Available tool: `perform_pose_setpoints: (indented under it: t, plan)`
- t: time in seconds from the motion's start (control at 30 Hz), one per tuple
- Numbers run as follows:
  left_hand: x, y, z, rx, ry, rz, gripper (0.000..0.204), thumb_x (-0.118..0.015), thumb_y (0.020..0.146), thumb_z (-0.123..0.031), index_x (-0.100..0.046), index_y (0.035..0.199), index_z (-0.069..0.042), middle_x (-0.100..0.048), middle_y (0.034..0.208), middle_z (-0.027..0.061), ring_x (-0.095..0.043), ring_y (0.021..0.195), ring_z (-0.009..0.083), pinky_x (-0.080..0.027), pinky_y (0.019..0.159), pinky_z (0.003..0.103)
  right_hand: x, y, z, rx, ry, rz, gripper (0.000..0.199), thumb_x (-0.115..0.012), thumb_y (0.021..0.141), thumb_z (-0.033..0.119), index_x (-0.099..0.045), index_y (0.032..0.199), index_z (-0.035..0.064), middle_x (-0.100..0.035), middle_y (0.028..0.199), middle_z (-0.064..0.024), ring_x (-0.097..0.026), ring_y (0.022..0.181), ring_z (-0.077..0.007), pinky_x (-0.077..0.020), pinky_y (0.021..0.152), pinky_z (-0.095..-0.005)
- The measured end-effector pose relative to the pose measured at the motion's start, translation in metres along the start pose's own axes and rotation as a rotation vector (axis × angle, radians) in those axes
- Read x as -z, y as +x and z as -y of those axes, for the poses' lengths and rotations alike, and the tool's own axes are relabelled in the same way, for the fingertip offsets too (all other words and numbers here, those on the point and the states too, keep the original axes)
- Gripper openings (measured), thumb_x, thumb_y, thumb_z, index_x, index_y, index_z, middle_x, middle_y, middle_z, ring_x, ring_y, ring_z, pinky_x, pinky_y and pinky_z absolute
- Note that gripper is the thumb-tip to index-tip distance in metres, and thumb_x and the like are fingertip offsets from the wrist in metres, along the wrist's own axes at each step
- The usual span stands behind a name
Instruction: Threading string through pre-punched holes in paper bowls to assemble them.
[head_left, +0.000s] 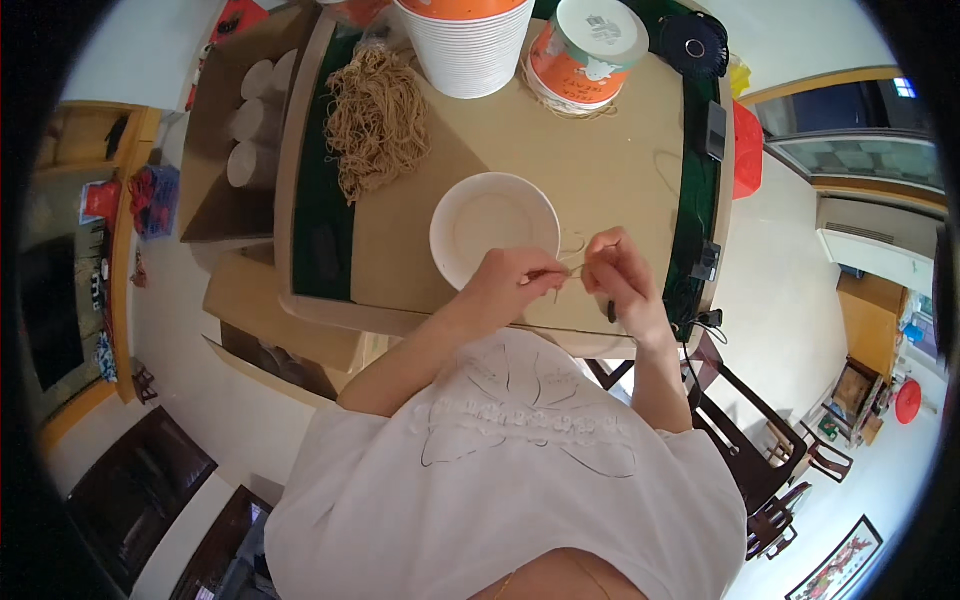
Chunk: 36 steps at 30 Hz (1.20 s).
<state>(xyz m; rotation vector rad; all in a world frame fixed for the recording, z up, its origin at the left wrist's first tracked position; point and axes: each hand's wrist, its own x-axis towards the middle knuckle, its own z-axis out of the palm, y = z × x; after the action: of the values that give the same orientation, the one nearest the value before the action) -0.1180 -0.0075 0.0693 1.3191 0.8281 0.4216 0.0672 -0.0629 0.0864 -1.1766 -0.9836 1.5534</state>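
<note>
A heap of rubber bands (375, 118) is noted toward the table's (620, 170) far left corner, with a white bowl (493, 228) near the front edge. One thin band (572, 268) is pinched between the left hand (510, 285) and right hand (622, 280), both closed on it just above that edge. It is judged light, soft and stretchy, best gripped at opposite ends.

Left hand (510, 280) and right hand (622, 278) pinch thin tan string (572, 262) beside white bowl (494, 226) on table (610, 160)

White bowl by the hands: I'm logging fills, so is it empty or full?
Empty. The white bowl shows only its bare pale inside; the tan strings lie apart.
</note>
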Motion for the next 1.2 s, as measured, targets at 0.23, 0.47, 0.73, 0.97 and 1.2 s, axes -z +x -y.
perform_pose_setpoints:
  t: [0.23,0.47,0.73,0.97,1.2]
  plan:
    - [0.013,0.0,0.019,0.044,0.114,-0.124,0.014,-0.063,0.081,-0.009,-0.066,0.094,-0.003,-0.064,0.076,0.0062,-0.057,0.066,0.0126,-0.047,0.063,0.026,0.012,-0.001,-0.006,-0.068,-0.165,0.021,0.014,-0.039,0.088,-0.003,-0.046,0.1,0.0027,-0.047,0.079,-0.0035,-0.046,0.068,-0.0108,-0.037,0.062,-0.0232]
    - [0.0,0.013,0.022,0.046,-0.093,0.037,0.016,-0.063,0.082,-0.01,-0.067,0.095,-0.003,-0.065,0.075,0.0041,-0.054,0.061,0.009,-0.046,0.059,0.024,0.009,0.008,-0.002,-0.031,-0.115,0.028,0.014,-0.04,0.089,-0.004,-0.046,0.1,0.001,-0.05,0.082,-0.0053,-0.049,0.07,-0.0126,-0.0404,0.064,-0.0249]
    - [0.006,0.014,0.031,0.081,0.0,-0.018,0.012,-0.066,0.078,-0.011,-0.069,0.084,-0.001,-0.067,0.072,0.0045,-0.059,0.064,0.0082,-0.048,0.061,0.024,0.009,0.017,-0.02,0.196,-0.406,0.106,0.025,-0.052,0.086,-0.003,-0.049,0.11,0.0028,-0.052,0.095,-0.003,-0.053,0.092,-0.0139,-0.0425,0.081,-0.0267]
    - [0.018,0.021,0.031,0.131,0.076,-0.117,0.011,-0.066,0.078,-0.012,-0.069,0.08,-0.002,-0.066,0.069,0.0042,-0.056,0.059,0.0079,-0.046,0.057,0.023,0.015,0.028,-0.038,-0.122,-0.302,0.018,0.013,-0.06,0.085,0.002,-0.057,0.098,0.0024,-0.048,0.069,0.0047,-0.039,0.06,-0.0016,-0.0311,0.054,-0.0173]
    - [0.014,0.025,0.031,0.163,-0.214,-0.058,0.012,-0.062,0.085,-0.012,-0.064,0.082,-0.001,-0.063,0.073,0.0012,-0.052,0.06,0.0049,-0.044,0.056,0.02,0.01,0.029,-0.046,-0.015,-0.251,-0.083,0.007,-0.063,0.084,0.003,-0.061,0.091,0.0022,-0.046,0.062,0.0079,-0.032,0.053,-0.0002,-0.026,0.047,-0.0174]
